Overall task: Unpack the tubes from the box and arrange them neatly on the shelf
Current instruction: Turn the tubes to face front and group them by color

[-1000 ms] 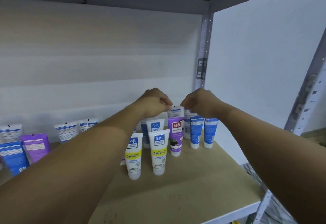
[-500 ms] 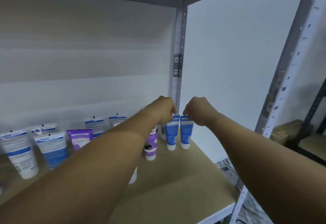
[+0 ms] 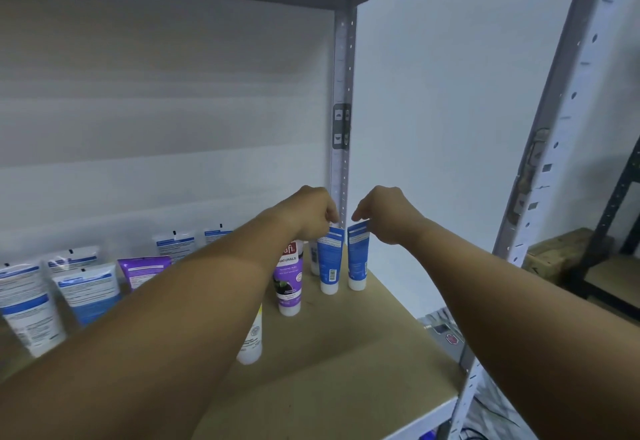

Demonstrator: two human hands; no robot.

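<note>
Two blue tubes (image 3: 357,256) are pinched at their crimped tops by the left hand (image 3: 311,212) and right hand (image 3: 388,214), and should be squared upright, side by side, on the shelf (image 3: 346,363).

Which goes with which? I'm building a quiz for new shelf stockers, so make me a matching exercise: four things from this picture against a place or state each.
1. left hand
2. right hand
3. purple tube
4. yellow-edged white tube

A. half hidden by the left forearm
B. pinches the rightmost blue tube at its top
C. pinches the barcode blue tube at its top
D. upright, label reads NATURALS

Pairs: 1-C, 2-B, 3-D, 4-A.
</note>
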